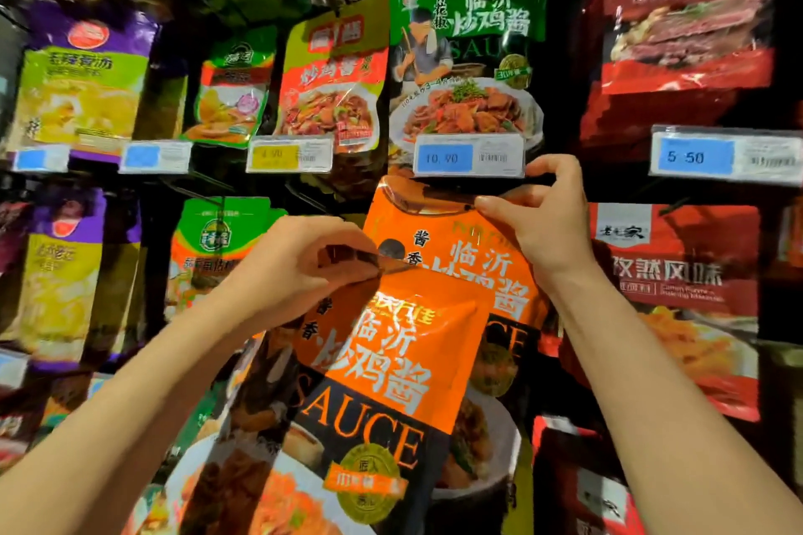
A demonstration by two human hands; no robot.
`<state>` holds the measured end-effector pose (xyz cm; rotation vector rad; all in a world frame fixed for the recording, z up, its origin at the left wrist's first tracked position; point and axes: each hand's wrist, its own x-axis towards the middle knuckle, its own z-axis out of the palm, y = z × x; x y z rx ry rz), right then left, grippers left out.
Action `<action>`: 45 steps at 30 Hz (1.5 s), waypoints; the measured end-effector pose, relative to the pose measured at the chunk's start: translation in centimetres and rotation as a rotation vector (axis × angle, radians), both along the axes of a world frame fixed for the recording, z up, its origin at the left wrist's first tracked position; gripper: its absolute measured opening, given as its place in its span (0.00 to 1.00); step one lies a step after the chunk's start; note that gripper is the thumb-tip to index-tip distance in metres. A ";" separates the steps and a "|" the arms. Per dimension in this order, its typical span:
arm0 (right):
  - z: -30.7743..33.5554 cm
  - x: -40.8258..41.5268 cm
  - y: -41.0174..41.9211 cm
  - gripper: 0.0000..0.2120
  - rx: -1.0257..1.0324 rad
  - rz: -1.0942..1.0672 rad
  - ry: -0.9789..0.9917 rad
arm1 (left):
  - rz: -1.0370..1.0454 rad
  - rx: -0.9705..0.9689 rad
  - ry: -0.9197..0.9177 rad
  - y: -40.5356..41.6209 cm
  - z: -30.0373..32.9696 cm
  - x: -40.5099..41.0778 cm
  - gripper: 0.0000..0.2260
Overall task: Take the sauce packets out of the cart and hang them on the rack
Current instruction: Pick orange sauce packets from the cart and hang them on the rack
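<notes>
Up against the rack (304, 193), just under the blue price tag (468, 158), the person holds two orange sauce packets. The right hand (541, 208) pinches the top edge of the back packet (473, 269), with its fingers (499, 204) closed on the brown strip at the top, right where the hook seems to be. The left hand (300, 269) pinches the top of the front packet (382, 365), and this one hangs down lower, tilted, in front of the other. Both packets look soft and bendy, and shiny, so they may slip a bit. They look full of sauce, so likely a little heavy and floppy at the bottom. The best place to hold is the flat top strip, near the hole, so the packet hangs straight and the hole can slide onto the hook. A squeeze in the middle could bend it. Counted: two orange packets in the hands, and two hands holding them. A green packet (467, 39) of the same kind hangs above the tag. Other packets hang all around, too many and too blurry to count. No cart shows in this view.
</notes>
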<state>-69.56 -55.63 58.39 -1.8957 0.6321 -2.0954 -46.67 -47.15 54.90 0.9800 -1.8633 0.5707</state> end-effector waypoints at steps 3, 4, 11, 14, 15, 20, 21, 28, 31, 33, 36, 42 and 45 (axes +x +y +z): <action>-1.1 -0.5 1.4 0.26 -0.038 0.025 -0.018 | -0.108 0.086 0.126 0.2 -0.9 0.0 0.15; -1.4 -0.7 2.0 0.26 -0.070 0.010 -0.014 | -0.135 0.093 0.144 0.3 -1.2 -0.2 0.18; -2.6 -0.6 4.1 0.26 -0.169 -0.066 0.139 | -0.169 -0.084 0.162 0.6 -3.0 -3.0 0.24; -2.9 -0.2 4.6 0.25 -0.173 -0.101 0.236 | -0.146 -0.082 0.134 0.9 -2.9 -3.7 0.28; -2.9 -0.1 4.8 0.25 -0.183 -0.108 0.261 | -0.128 -0.074 0.117 1.0 -2.7 -3.9 0.28; -2.7 -0.3 5.8 0.23 -0.191 -0.106 0.342 | -0.030 -0.036 0.119 1.0 -1.7 -4.4 0.22; -2.7 -0.4 6.0 0.23 -0.182 -0.067 0.359 | -0.011 -0.029 0.118 1.1 -1.7 -4.5 0.21; -2.5 -0.1 7.0 0.19 -0.222 -0.007 0.548 | -0.036 0.125 0.134 0.4 -2.9 -3.9 0.05; -2.6 -0.1 6.9 0.11 -0.214 -0.093 0.637 | -0.051 0.128 0.189 0.2 -3.7 -4.0 0.03; -2.8 -0.3 6.7 0.08 -0.183 -0.139 0.678 | -0.034 0.105 0.193 0.1 -3.8 -4.4 0.03; -3.3 -1.5 6.8 0.04 -0.137 -0.220 0.705 | -0.020 0.068 0.174 0.0 -3.7 -5.1 0.02; -3.9 -4.9 7.0 0.05 0.001 -0.209 0.545 | -0.007 0.028 0.171 0.1 -2.7 -5.5 0.04; -3.8 -4.6 6.6 0.02 -0.028 -0.183 0.441 | 0.000 0.019 0.154 0.2 -1.9 -5.8 0.04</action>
